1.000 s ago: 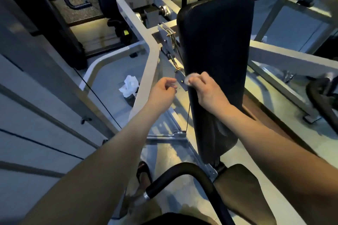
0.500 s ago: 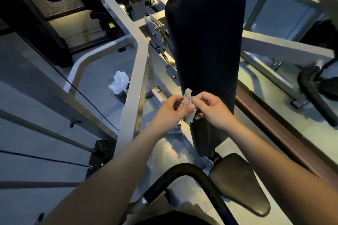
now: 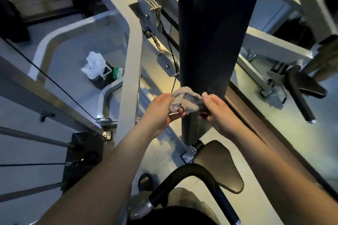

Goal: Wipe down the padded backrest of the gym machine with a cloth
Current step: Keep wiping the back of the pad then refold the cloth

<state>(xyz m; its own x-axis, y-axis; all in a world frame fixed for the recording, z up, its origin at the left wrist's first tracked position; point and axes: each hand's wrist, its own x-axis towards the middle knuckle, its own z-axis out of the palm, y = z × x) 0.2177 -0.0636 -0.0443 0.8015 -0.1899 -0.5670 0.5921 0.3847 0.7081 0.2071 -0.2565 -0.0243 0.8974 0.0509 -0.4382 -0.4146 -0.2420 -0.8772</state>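
- Gym bay, dim light, concrete floor (image 3: 69,47) under a grey steel frame.
- Nearest, below the hands: black curved bar (image 3: 184,173), then the seat (image 3: 217,166) just past it.
- Left hand (image 3: 161,113) and right hand (image 3: 217,113) both pinch the cloth (image 3: 186,100), one at each end, with the cloth slack between them.
- Change: a second ago the right hand alone held the bunched cloth on the pad's left edge, with the left hand off it. Now both hands have it, opened out in front of the lower backrest (image 3: 215,33). Can't tell if it touches the pad.
- Read: wiping paused, probably refolding for a fresh face. The pad above the hands likely still needs passes.
- Edges: the pad's left edge runs just beside the pulley brackets (image 3: 168,60), up and left of the left hand. The frame post (image 3: 130,78) is further left. Tight on that side.
- Right of the right hand: open gap before the next rail (image 3: 274,49). Straight up the pad face is free.
- Far left of the hands: white bag (image 3: 95,67) on the floor.
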